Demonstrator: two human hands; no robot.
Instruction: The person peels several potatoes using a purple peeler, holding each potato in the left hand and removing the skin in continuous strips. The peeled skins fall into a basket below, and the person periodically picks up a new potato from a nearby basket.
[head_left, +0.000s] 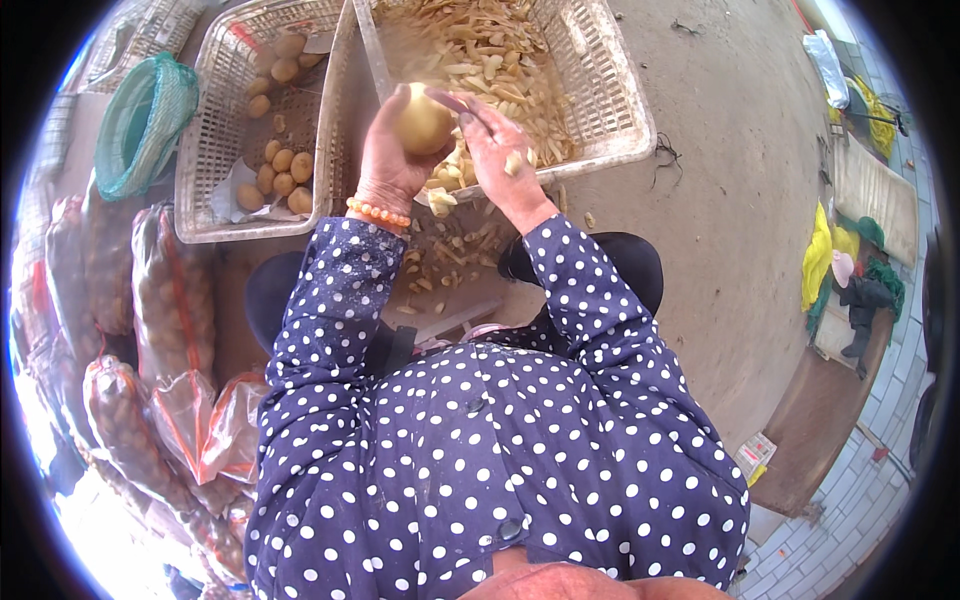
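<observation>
A pale, mostly peeled potato (421, 124) rests in my left hand (388, 154), whose wrist bears an orange bead bracelet (378, 213). My right hand (502, 154) grips a peeler (448, 100) with a reddish handle, held against the potato's upper right side; its blade is too blurred to make out. Bits of peel cling to the back of that hand. Below both hands stands a white plastic crate (596, 157) heaped with potato peelings (495, 71). A flat strip (373, 52) lies across this crate's left part.
At left, a second crate (251, 229) holds several unpeeled potatoes (283, 161). Beyond it sits a basket wrapped in green mesh (146, 127). Full potato sacks (172, 300) line the left side. Peel scraps (442, 259) litter the floor between my knees. A brown board (821, 420) lies at right.
</observation>
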